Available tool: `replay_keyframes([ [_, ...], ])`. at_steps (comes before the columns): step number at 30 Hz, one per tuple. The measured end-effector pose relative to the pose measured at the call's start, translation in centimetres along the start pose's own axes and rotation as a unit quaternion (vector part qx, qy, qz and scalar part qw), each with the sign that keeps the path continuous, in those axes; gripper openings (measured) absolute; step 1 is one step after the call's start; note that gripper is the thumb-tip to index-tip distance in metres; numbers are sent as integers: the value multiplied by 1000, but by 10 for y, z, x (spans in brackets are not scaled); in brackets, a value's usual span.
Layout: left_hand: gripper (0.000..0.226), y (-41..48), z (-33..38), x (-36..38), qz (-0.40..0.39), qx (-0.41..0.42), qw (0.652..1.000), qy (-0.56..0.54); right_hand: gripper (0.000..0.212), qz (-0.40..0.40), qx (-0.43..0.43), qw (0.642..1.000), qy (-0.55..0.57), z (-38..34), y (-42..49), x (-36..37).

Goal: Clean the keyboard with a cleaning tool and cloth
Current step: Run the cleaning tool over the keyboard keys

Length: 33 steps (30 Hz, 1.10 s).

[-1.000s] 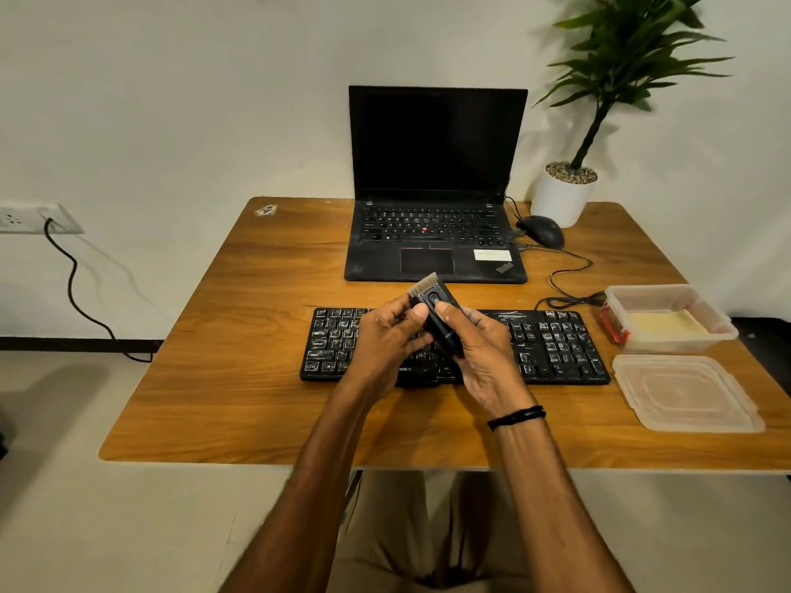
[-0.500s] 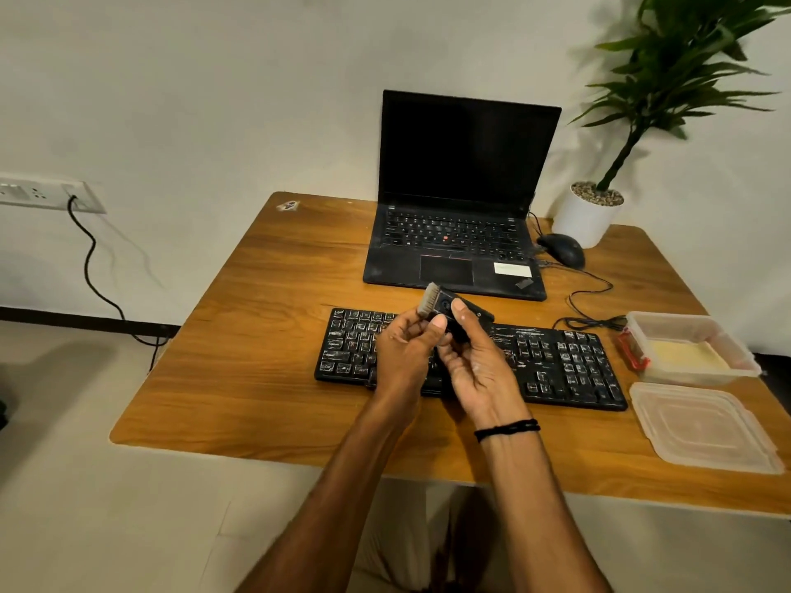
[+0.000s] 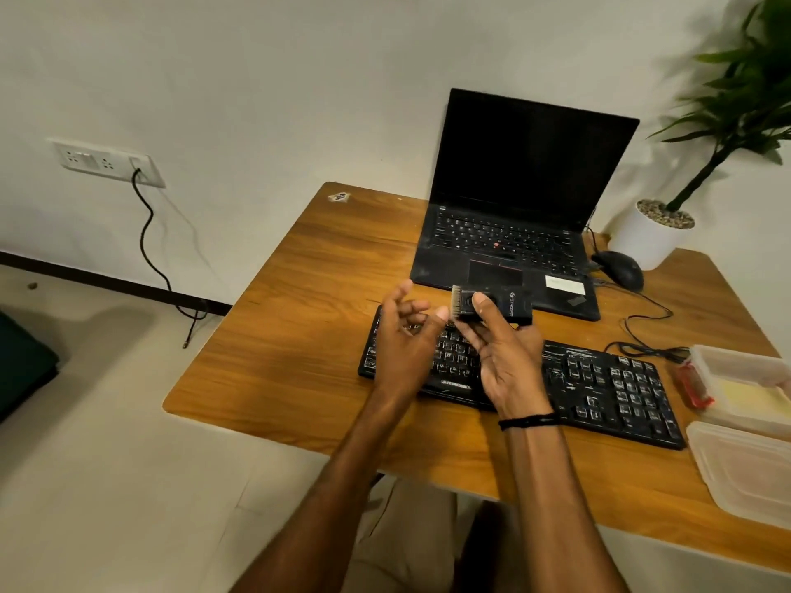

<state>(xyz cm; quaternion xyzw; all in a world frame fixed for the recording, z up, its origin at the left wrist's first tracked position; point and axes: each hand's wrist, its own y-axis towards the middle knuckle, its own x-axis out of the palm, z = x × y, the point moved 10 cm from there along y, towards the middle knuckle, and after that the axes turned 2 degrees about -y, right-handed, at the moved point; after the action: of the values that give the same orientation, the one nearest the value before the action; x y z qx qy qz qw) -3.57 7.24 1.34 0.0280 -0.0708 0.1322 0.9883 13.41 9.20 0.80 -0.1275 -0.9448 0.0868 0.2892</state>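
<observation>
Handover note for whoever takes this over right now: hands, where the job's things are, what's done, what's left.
Right hand: holds the cleaning tool above the keyboard, thumb on top, bristles pointing left.
Left hand: loosely curled beside the bristles, holding nothing.
Keyboard lies flat on the table.
What looks like the yellow cloth sits in the open container at the right. Its lid lies in front of it.
Done: tool in hand.
Left: bristles not yet on the keys, so brush the keyboard, then wipe it with the cloth.
</observation>
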Motion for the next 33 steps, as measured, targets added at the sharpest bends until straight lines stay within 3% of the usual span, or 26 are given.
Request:
replay_keyframes([
  [2,92,16,2,-23,-37,27,997,56,44,-34,-5,996,-80,-4,9,9],
  [5,136,35,-22,-51,-123,-22,980,153,49,-86,-2,982,-171,1,23,28],
  [9,162,35,-45,-57,-232,-61,929,281,46,-106,-36,949,-295,6,35,47],
  [12,165,35,-46,-50,-269,-27,885,379,53,-120,-56,916,-378,9,39,60],
  [15,163,36,-44,-49,-274,-4,866,418,53,-124,-56,899,-416,14,46,67],
  [26,165,33,-42,-52,-290,22,862,415,42,-89,-39,859,-502,28,56,78],
  [29,163,31,-38,-51,-283,23,866,411,32,-89,-73,823,-556,23,47,86],
  [33,161,28,-28,-48,-271,26,874,404,34,-97,-94,791,-597,24,39,95],
])
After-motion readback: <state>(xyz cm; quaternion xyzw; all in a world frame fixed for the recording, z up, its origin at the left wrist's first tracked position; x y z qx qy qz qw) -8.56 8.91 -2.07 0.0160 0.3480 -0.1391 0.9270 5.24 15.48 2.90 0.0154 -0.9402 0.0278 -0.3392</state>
